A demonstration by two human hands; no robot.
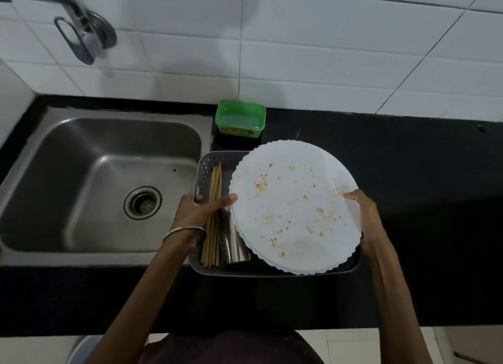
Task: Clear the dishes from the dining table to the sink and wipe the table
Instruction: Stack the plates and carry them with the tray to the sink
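A stack of white plates, smeared with orange food, sits tilted in a grey basket on the black counter at centre frame. The right hand pinches the stack's right rim. The left hand curls its fingers around the basket's left edge beside wooden chopsticks and a steel cup. The steel sink lies left; a green tub stands above.

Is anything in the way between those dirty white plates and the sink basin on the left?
Nothing visible blocks it. The stack of soiled white scalloped plates is held by both hands above the grey plastic basket; the stainless steel sink lies empty directly left.
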